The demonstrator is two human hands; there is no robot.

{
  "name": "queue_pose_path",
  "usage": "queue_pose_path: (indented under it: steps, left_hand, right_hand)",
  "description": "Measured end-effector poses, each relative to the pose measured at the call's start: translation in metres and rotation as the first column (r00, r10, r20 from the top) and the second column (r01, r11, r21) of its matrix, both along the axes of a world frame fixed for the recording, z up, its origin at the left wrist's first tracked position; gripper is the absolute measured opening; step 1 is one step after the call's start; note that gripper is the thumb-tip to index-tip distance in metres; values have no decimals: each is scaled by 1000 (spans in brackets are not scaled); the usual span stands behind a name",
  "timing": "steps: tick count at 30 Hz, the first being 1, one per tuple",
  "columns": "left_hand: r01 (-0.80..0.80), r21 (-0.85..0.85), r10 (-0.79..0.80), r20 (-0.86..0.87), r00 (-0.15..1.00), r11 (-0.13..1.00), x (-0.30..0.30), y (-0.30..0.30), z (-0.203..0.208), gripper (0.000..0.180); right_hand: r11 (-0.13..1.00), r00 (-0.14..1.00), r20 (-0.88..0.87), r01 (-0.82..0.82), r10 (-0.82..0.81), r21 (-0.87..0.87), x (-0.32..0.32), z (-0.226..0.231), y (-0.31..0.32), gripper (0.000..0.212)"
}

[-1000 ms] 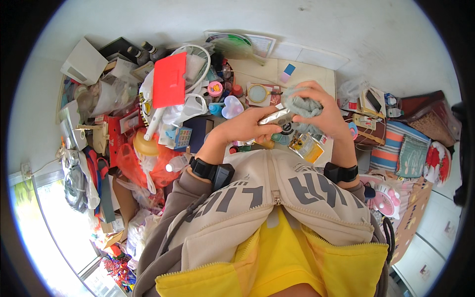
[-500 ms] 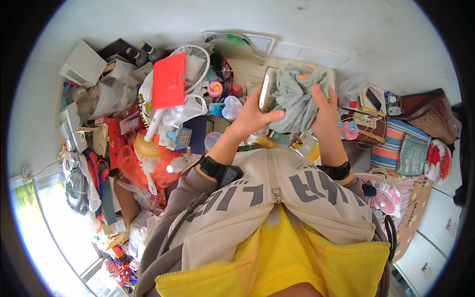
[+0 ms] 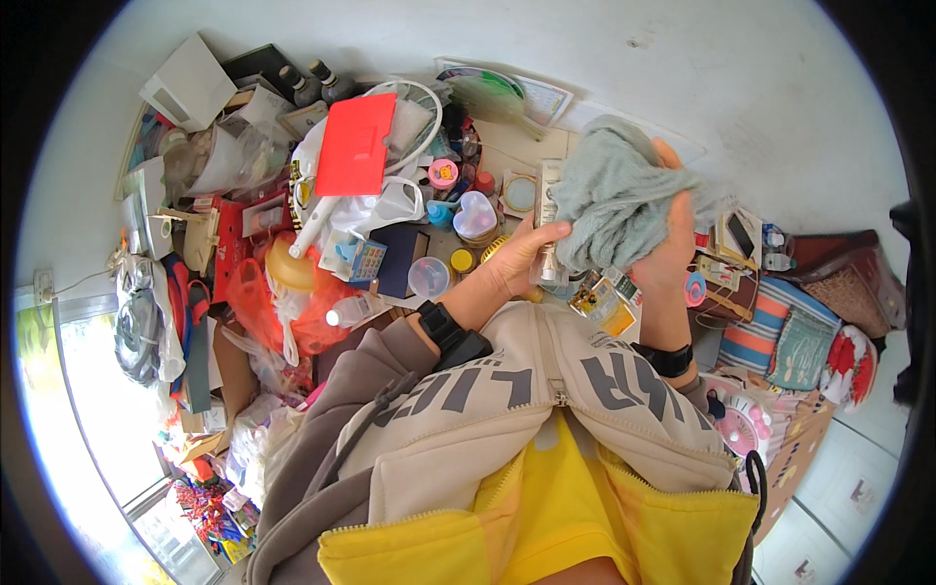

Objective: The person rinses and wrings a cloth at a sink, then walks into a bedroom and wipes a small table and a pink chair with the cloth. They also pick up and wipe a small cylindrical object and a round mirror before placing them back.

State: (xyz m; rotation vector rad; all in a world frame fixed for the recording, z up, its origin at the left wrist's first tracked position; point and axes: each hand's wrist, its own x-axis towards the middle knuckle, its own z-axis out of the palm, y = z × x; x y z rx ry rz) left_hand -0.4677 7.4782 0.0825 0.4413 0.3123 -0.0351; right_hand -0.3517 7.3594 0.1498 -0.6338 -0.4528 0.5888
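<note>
My right hand is closed around a bunched grey-green cloth, pressing it to a flat rectangular case with a clear, shiny edge. The case is held upright on its side by my left hand, thumb over its near edge. Most of its face lies hidden behind the cloth, so I cannot tell its contents. Just below the case, a pack with a yellow picture lies on the cluttered table. Left of my left hand stand a small yellow-lidded jar and a heart-shaped clear-lilac container.
A red folder and a white-rimmed racket top the heap on the left, beside dark bottles. An orange-red plastic bag hangs nearer. At right are a striped cushion and a pink fan.
The cloth and my right hand have moved up and right across the case, which now shows mostly its edge. The whole view has turned slightly.
</note>
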Motion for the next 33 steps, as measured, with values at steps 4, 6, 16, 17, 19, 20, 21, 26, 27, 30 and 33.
queue_pose_path:
  steps: [4, 6, 16, 17, 19, 20, 21, 26, 27, 30, 33]
  left_hand:
    - [-100, -1, 100, 43, 994, 995, 0, -3, -3, 69]
    - [-138, -2, 138, 26, 990, 990, 1, -3, -3, 67]
    - [-166, 269, 182, -35, 983, 949, 4, 3, 14, 49]
    - [-161, 240, 175, -36, 984, 957, 3, 6, 18, 48]
    - [-208, 385, 243, -42, 969, 899, 2, 13, 23, 43]
    - [-234, 470, 286, -41, 957, 851, 0, 19, 25, 42]
    - [-232, 551, 333, -90, 939, 802, -1, 23, 26, 41]
    - [-273, 918, 200, 221, 954, 287, 8, 16, 29, 34]
    - [-277, 920, 239, 213, 947, 277, 9, 15, 30, 35]
    - [-340, 900, 344, 238, 908, 273, 9, 15, 38, 34]
    - [-488, 873, 462, 426, 778, 18, 5, 25, 50, 24]
  right_hand:
    - [877, 983, 185, 85, 4, -473, 5, 9, 0, 42]
    - [843, 785, 620, 319, 21, -432, 6, 8, 0, 44]
    - [769, 939, 155, 341, -307, -541, 16, -37, -3, 43]
    - [829, 936, 23, 322, -351, -457, 21, -34, -6, 42]
    - [843, 871, -222, 312, -438, -439, 33, -21, -14, 42]
    - [847, 902, -151, 306, -403, -436, 33, -13, -19, 45]
    - [853, 946, -91, 235, -310, -465, 32, -7, -20, 46]
    - [798, 932, 359, 185, 43, -574, -5, 1, -8, 50]
    - [784, 871, 476, 208, 124, -584, -10, -1, -3, 50]
    - [734, 905, 377, 118, 198, -668, -14, -6, 4, 49]
    - [673, 871, 317, -22, 376, -739, -10, -9, 3, 53]
